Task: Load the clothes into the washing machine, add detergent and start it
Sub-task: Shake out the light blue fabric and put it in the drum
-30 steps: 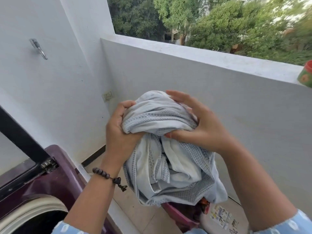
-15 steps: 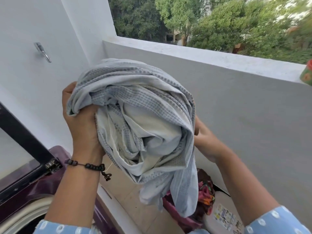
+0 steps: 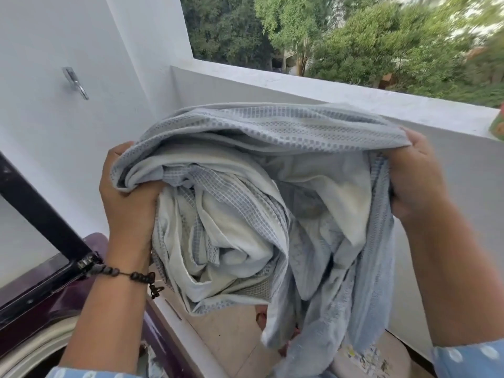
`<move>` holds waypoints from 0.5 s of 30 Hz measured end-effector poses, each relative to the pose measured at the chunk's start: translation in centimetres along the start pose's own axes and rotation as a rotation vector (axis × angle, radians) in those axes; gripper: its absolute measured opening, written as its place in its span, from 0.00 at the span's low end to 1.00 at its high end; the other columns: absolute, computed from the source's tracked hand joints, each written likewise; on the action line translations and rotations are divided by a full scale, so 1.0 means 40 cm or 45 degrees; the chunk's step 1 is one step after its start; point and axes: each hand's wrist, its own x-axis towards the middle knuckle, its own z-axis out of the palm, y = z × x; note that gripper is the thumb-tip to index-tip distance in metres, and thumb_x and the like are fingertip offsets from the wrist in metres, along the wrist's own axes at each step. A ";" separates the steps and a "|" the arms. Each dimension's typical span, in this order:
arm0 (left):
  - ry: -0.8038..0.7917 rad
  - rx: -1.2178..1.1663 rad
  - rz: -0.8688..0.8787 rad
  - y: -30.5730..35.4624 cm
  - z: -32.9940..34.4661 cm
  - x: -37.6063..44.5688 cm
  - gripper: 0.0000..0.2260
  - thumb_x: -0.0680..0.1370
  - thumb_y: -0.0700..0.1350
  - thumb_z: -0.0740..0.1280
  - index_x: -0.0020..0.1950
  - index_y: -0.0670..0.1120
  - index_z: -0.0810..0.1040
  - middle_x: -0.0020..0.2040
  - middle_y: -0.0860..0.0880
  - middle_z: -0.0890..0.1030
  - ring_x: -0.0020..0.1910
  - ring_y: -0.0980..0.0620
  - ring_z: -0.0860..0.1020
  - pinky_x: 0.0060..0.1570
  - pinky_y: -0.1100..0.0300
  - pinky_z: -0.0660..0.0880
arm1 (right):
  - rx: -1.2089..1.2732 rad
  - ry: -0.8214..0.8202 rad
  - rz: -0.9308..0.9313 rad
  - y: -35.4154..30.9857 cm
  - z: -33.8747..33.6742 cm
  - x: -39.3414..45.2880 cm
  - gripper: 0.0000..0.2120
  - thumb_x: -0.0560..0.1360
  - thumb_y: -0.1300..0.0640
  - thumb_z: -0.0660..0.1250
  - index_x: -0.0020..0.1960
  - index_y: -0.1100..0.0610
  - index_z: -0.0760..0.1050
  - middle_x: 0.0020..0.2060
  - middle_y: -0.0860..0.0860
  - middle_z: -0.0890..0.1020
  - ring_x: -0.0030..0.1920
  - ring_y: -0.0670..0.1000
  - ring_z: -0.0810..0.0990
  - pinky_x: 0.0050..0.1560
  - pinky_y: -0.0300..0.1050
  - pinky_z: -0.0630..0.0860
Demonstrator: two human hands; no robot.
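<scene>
Presently I observe both hands raised at chest height, holding one large pale blue-grey cloth (image 3: pixel 245 203) between them, clear of the floor. The cloth is woven with bands of small darker blue squares and has a plain whitish inner face; it is bunched in loose folds, and its lower end hangs down toward the tiled floor (image 3: pixel 226 342).

The left hand (image 3: pixel 128 195) grips the cloth's left edge: its fingers are curled into the fabric and mostly hidden by it, with the thumb side toward me. A dark beaded bracelet (image 3: pixel 128 274) sits on that wrist.

The right hand (image 3: pixel 417 184) holds the right edge, its fingers folded round a gathered hem, the tips covered by fabric. A light blue dotted sleeve (image 3: pixel 469 361) shows at the lower right corner.

The washing machine (image 3: pixel 54 304), maroon-bodied, stands at the lower left, below and beside the left forearm. Its dark-framed lid (image 3: pixel 32 203) is raised and tilted against the white wall, and a pale curved rim of the drum opening (image 3: pixel 30 347) is visible beneath. The cloth is not in the machine.

Beneath the hanging cloth, some reddish items are partly hidden; I cannot identify them. A white parapet (image 3: pixel 313 85) runs behind, with trees (image 3: pixel 368 36) beyond, and a metal hook (image 3: pixel 75 81) is fixed to the left wall.
</scene>
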 end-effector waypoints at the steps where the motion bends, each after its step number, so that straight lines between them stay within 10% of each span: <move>1: 0.004 0.007 -0.005 -0.006 0.003 0.001 0.19 0.67 0.38 0.69 0.58 0.44 0.78 0.53 0.46 0.81 0.54 0.47 0.80 0.57 0.51 0.76 | 0.085 0.001 0.011 -0.005 0.002 -0.003 0.11 0.75 0.65 0.64 0.49 0.57 0.84 0.43 0.54 0.87 0.45 0.54 0.85 0.49 0.50 0.82; 8: 0.423 -0.314 -0.243 -0.021 0.070 -0.013 0.24 0.68 0.35 0.69 0.65 0.35 0.76 0.55 0.41 0.82 0.49 0.48 0.82 0.47 0.57 0.79 | -0.002 -0.233 0.159 0.096 0.087 -0.098 0.20 0.66 0.55 0.75 0.57 0.47 0.81 0.53 0.50 0.85 0.55 0.51 0.83 0.53 0.45 0.79; 12: 0.450 -0.454 -0.338 -0.019 0.099 -0.031 0.24 0.68 0.34 0.70 0.65 0.36 0.76 0.60 0.36 0.81 0.56 0.42 0.81 0.51 0.52 0.80 | -0.171 -0.341 0.255 0.151 0.077 -0.115 0.53 0.58 0.40 0.82 0.76 0.46 0.59 0.70 0.49 0.73 0.69 0.53 0.74 0.66 0.57 0.71; 15: 0.445 -0.518 -0.371 -0.013 0.113 -0.040 0.26 0.66 0.34 0.71 0.65 0.34 0.75 0.60 0.35 0.80 0.57 0.39 0.81 0.51 0.49 0.80 | -0.147 -0.370 0.444 0.176 0.074 -0.131 0.58 0.53 0.40 0.84 0.76 0.52 0.61 0.69 0.51 0.75 0.67 0.51 0.76 0.65 0.54 0.74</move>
